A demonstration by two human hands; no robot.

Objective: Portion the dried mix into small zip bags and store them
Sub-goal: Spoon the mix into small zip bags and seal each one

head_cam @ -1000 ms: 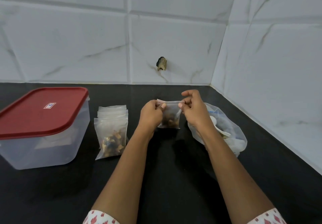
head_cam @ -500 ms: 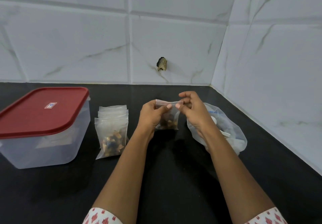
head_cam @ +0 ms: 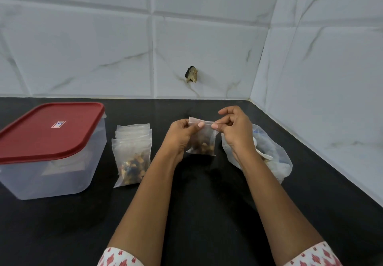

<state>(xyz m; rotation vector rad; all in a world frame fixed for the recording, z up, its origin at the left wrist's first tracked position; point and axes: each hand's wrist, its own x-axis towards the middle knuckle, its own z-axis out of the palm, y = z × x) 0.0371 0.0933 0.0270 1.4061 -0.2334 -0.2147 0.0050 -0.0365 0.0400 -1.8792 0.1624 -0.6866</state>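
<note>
Closer together now, my left hand (head_cam: 179, 136) and right hand (head_cam: 236, 134) pinch the top strip of the small zip bag (head_cam: 207, 135) — thumbs and forefingers clamped on it, dried mix (head_cam: 204, 147) inside.

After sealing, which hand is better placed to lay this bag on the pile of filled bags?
Probably the left hand: it pinches the small bag and the pile lies on its side; the right hand is farther.
</note>
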